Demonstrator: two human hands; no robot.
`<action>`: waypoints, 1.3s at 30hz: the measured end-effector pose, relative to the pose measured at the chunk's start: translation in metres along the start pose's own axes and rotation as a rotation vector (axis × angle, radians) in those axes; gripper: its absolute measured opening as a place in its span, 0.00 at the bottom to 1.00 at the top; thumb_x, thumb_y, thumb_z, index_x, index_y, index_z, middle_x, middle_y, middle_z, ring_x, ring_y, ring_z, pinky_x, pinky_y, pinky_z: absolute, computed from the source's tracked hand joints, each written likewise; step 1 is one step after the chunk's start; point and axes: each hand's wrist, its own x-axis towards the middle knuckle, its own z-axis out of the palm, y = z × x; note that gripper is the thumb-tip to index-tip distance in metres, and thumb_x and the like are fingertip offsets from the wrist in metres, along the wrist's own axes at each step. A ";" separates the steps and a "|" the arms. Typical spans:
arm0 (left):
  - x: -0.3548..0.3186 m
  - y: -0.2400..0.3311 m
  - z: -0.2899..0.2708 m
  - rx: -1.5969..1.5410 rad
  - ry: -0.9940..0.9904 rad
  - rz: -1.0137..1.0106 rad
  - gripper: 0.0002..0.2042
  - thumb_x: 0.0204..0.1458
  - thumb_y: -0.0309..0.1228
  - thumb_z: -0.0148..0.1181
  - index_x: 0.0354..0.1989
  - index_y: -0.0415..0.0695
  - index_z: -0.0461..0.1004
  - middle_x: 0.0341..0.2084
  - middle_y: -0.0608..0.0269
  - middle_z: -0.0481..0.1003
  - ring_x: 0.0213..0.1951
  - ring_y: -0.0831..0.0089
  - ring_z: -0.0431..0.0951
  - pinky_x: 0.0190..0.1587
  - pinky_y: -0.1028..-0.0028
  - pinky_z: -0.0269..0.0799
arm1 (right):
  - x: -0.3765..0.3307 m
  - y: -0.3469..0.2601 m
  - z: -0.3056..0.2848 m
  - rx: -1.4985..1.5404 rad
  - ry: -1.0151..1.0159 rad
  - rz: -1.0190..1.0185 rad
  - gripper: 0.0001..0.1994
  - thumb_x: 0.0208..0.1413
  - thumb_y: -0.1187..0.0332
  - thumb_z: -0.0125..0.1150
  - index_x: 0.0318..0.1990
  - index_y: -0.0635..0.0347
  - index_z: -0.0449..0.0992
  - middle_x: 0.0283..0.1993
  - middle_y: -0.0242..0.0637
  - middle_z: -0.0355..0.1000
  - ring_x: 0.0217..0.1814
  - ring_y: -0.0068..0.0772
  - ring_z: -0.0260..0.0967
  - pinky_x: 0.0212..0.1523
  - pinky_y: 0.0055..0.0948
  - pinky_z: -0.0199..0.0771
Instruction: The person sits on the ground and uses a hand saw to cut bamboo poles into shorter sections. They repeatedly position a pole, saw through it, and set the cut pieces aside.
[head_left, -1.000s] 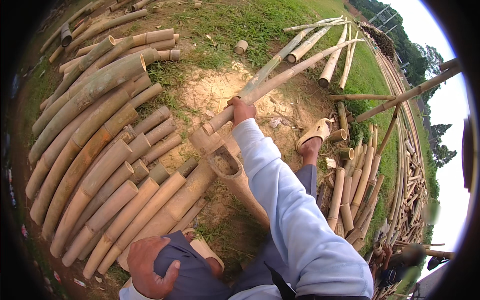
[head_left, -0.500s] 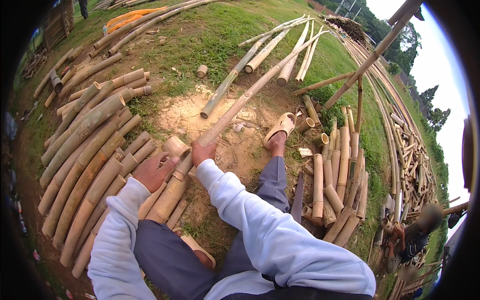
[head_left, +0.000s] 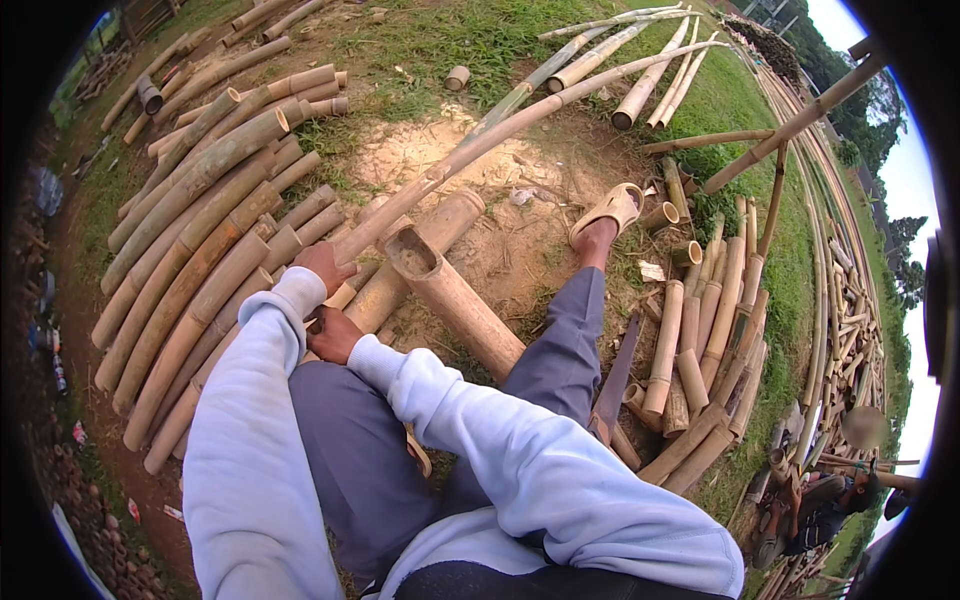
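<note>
A long bamboo pole (head_left: 460, 160) slants from beside my left knee to the far right, over pale sawdust. My left hand (head_left: 324, 268) is closed round its near end. Just below, my right hand (head_left: 336, 334) is curled with its fingers mostly hidden; what it holds cannot be made out. Right of the pole, a bamboo piece with a notched hollow end (head_left: 412, 252) leans across a thick bamboo length (head_left: 452, 216). A handsaw (head_left: 618, 372) stands beside my right leg.
Cut bamboo lengths (head_left: 190, 330) lie piled on the left. Shorter pieces (head_left: 728, 310) are stacked at right, under a slanted pole frame (head_left: 800, 122). More long poles (head_left: 640, 90) lie on grass at the far side. A person (head_left: 815, 505) sits at lower right.
My right hand has left the pole's middle and come down toward my left knee. My left hand, open before, now grips the pole's near end. The notched bamboo piece has come into sight.
</note>
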 end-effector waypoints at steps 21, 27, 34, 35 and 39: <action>-0.368 -0.351 0.162 0.193 0.083 -0.423 0.26 0.49 0.40 0.70 0.56 0.48 0.70 0.39 0.49 0.81 0.44 0.46 0.80 0.47 0.51 0.76 | -0.149 0.080 -0.128 -0.160 0.233 0.022 0.13 0.65 0.70 0.60 0.53 0.66 0.75 0.41 0.39 0.78 0.43 0.27 0.76 0.48 0.28 0.76; -0.418 -0.336 0.178 0.373 0.065 -0.866 0.29 0.46 0.36 0.73 0.56 0.50 0.65 0.56 0.58 0.71 0.59 0.56 0.71 0.61 0.56 0.66 | -0.086 0.081 -0.058 -0.811 -0.059 -0.247 0.15 0.61 0.68 0.62 0.54 0.63 0.76 0.43 0.45 0.79 0.44 0.38 0.79 0.48 0.34 0.78; -0.394 -0.280 0.254 -0.022 0.698 -1.526 0.39 0.46 0.37 0.74 0.66 0.49 0.58 0.62 0.52 0.63 0.64 0.49 0.63 0.64 0.52 0.63 | -0.067 0.059 -0.024 -1.069 -0.217 -0.411 0.16 0.60 0.68 0.62 0.55 0.61 0.76 0.43 0.44 0.78 0.44 0.38 0.79 0.47 0.34 0.78; -0.391 -0.281 0.272 -0.146 0.824 -1.605 0.40 0.47 0.37 0.74 0.68 0.48 0.57 0.62 0.50 0.62 0.64 0.48 0.64 0.64 0.51 0.63 | -0.066 0.056 -0.022 -1.076 -0.226 -0.419 0.16 0.60 0.68 0.62 0.55 0.61 0.76 0.43 0.44 0.78 0.44 0.38 0.79 0.47 0.34 0.78; -0.384 -0.310 0.309 -2.078 1.499 -1.273 0.37 0.49 0.35 0.72 0.66 0.43 0.60 0.59 0.48 0.66 0.58 0.49 0.71 0.57 0.48 0.69 | -0.063 0.053 -0.017 -1.084 -0.263 -0.445 0.17 0.60 0.67 0.63 0.55 0.60 0.76 0.43 0.43 0.78 0.44 0.38 0.79 0.47 0.35 0.78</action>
